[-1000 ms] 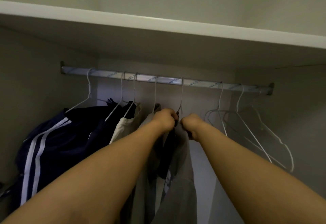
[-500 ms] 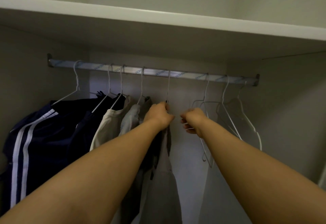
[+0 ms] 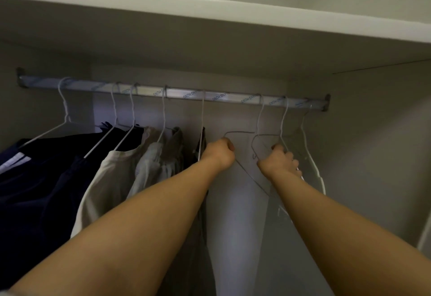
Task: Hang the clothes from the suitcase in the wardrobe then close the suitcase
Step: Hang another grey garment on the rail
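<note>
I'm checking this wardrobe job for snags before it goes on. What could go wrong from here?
1. The right hand grips among three bare wire hangers crowded at the right end of the rod; pulling one may tangle or unhook its neighbours.
2. The left hand, closed seemingly on one hanger's shoulder, sits against the dark garment; a tug could drag it off its hanger.

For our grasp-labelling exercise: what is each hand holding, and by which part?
The left hand grips an empty wire hanger at its shoulder bend; the right hand grips a second empty hanger below its neck.
</note>
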Available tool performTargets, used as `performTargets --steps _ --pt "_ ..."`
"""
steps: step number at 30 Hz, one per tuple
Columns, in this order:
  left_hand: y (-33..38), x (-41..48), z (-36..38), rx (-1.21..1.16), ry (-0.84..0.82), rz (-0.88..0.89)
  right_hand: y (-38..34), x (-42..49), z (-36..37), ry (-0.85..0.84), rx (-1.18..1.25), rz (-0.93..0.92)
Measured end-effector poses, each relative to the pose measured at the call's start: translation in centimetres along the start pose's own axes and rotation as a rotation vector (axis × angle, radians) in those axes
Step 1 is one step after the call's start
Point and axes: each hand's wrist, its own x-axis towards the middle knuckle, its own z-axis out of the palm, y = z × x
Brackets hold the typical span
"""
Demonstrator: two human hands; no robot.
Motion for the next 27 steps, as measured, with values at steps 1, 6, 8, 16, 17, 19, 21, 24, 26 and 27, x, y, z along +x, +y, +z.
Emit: performTargets --steps 1,6,8,16,17,19,21,24,26,27 --pt "-0.1 0.4 0.1 0.009 -0.003 -0.007 0.3 0.7 0.2 -0.015 0.032 0.001" --pt "-0.8 1.6 0.1 0.031 -0.011 -0.043 0.5 2.9 1.7 -0.038 0.305 0.021" --pt "-1.1 2.0 0.1 0.023 -0.024 -0.062 0.1 3.5 2.1 -0.036 0.351 -0.002" --pt "-1.3 2.2 -0.7 -0.048 -0.013 -0.091 -1.5 3.2 1.3 0.047 0.584 0.004" --pt "-1.3 2.0 -0.7 -0.063 -0.011 -0.096 -1.4 2.8 1.3 0.052 0.63 0.025" --pt "-1.2 1.6 -0.5 -0.098 -0.002 -0.112 -1.0 2.0 1.5 0.04 0.698 0.068" --pt "-1.1 0.8 0.1 -0.133 0.005 -0.129 -0.4 1.1 1.9 0.01 0.727 0.087" --pt "-0.5 -1.1 1.7 -0.19 -0.012 -0.137 1.1 -0.2 2.4 -0.015 0.717 0.103" --pt "0.1 -2.6 3.1 -0.226 -0.023 -0.141 2.6 -1.0 2.5 -0.041 0.71 0.105" --pt "0.4 -3.5 3.9 -0.243 -0.027 -0.148 3.5 -1.6 2.5 -0.053 0.707 0.116"
